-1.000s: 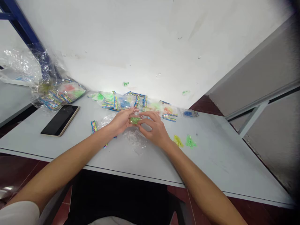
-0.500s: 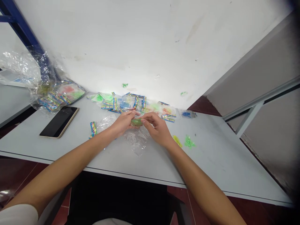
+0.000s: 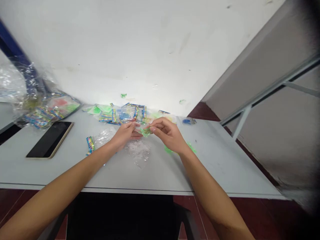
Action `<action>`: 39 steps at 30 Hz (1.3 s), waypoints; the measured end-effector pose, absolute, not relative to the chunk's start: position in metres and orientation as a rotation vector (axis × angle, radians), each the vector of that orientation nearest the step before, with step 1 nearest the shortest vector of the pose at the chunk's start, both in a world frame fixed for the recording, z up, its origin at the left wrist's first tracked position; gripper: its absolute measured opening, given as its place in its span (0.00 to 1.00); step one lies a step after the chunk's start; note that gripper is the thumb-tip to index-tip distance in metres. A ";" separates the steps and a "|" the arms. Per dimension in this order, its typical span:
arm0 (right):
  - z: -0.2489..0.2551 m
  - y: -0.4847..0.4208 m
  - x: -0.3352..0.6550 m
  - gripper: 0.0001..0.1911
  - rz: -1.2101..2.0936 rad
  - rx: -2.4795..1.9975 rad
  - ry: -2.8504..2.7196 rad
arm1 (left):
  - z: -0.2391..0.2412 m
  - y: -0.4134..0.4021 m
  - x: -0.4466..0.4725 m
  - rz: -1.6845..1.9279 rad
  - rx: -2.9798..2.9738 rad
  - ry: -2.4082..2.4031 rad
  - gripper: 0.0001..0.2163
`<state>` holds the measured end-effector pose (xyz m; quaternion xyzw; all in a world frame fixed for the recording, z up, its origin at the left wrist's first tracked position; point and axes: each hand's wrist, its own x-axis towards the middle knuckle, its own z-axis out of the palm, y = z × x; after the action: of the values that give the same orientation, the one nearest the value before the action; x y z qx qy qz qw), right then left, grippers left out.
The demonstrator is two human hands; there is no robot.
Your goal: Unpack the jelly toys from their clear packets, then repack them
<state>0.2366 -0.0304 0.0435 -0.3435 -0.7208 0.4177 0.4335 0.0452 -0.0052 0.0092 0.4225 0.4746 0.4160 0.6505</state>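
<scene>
My right hand [image 3: 168, 133] is closed in a pinch on a bright green, see-through soft plastic piece [image 3: 146, 131], thumb against fingertips. My left hand [image 3: 127, 133] holds the near side of the same piece, its fingers partly stretched beneath and beside it. The exact kind of the piece is too small to tell. Just below both hands a crumpled clear plastic bag [image 3: 140, 151] lies on the table. Beside my right wrist lie loose green pieces, one to its left [image 3: 168, 150] and another partly hidden to its right [image 3: 192, 147].
Along the white wall runs a row of small packets [image 3: 125, 114] with colourful labels. A clear bag of packets [image 3: 47, 110] sits at the far left, near a black phone [image 3: 50, 140]. A labelled wrapper [image 3: 90, 145] lies left of my hands. The grey table [image 3: 120, 176] ends at its front edge.
The view has swung to the right, so things on the table appear further left. The green piece between my hands now looks brighter and more spread out. My left fingers are straighter.
</scene>
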 end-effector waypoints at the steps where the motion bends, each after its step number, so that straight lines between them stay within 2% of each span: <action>1: 0.046 -0.030 0.241 0.11 1.068 -0.861 -1.782 | 0.010 -0.006 0.046 0.939 0.965 1.085 0.12; 14: 0.055 -0.036 0.300 0.14 1.081 -1.225 -1.743 | 0.021 -0.013 0.046 0.895 1.000 1.078 0.12; 24: 0.047 -0.040 0.347 0.14 1.120 -1.525 -1.644 | 0.028 -0.021 0.047 0.780 1.104 1.031 0.18; 33: 0.040 -0.016 0.351 0.13 1.473 -1.489 -1.541 | 0.019 -0.018 0.046 0.717 1.163 1.091 0.18; 39: 0.030 0.009 0.344 0.12 1.458 -1.609 -1.569 | 0.019 -0.017 0.046 0.689 1.179 1.105 0.17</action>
<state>0.3442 0.0087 0.0301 -0.5846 -0.5702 0.5298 0.2291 0.0456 -0.0171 0.0187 0.5165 0.4840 0.3020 0.6386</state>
